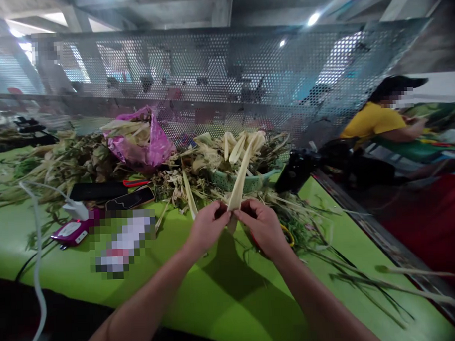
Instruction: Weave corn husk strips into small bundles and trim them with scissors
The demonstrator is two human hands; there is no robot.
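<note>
Both my hands pinch the lower end of a long pale yellow leaf strip (242, 172) that slants up and away from me. My left hand (207, 226) grips it from the left with fingers closed. My right hand (262, 224) grips it from the right, fingers curled. The strip is held above the green table (224, 290). Just behind it stands a green basket (246, 182) holding more pale strips (237, 145).
A pile of dry leaves and stalks (74, 161) and a pink plastic bag (148, 141) lie at the back. Phones (129, 199), a white cable (36, 237) and a black device (298, 168) rest on the table. A perforated metal screen (224, 71) stands behind. A person in yellow (378, 125) sits at right.
</note>
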